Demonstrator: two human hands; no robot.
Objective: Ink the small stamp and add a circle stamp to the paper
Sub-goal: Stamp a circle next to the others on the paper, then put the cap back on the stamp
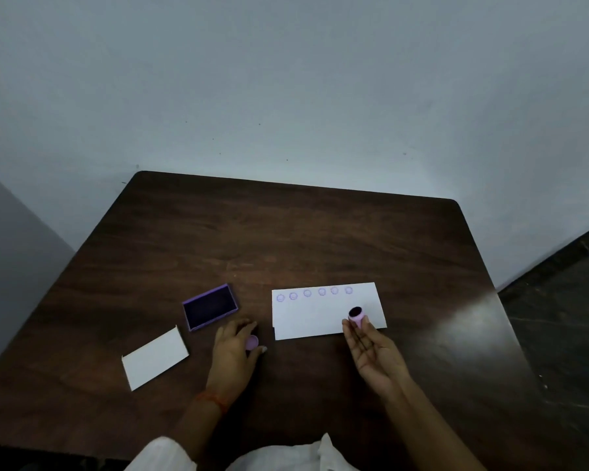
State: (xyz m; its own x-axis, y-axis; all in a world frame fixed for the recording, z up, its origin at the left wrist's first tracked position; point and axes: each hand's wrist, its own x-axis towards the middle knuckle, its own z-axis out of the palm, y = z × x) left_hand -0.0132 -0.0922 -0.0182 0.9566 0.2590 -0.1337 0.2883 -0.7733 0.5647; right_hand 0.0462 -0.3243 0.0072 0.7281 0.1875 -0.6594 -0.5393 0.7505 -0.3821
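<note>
A white paper (320,317) lies on the dark wooden table (286,239), with a row of several purple circle prints along its far edge. My right hand (374,351) holds a small pink stamp (357,314) by the fingertips over the paper's near right part, its dark inked face turned up. My left hand (233,351) rests palm down on the table left of the paper, fingers around a small pink cap (251,342). An open purple ink pad (210,306) sits just beyond my left hand.
A white card (154,358) lies at the near left of the table. The table's far edge meets a pale wall. A dark floor shows off the table's right side.
</note>
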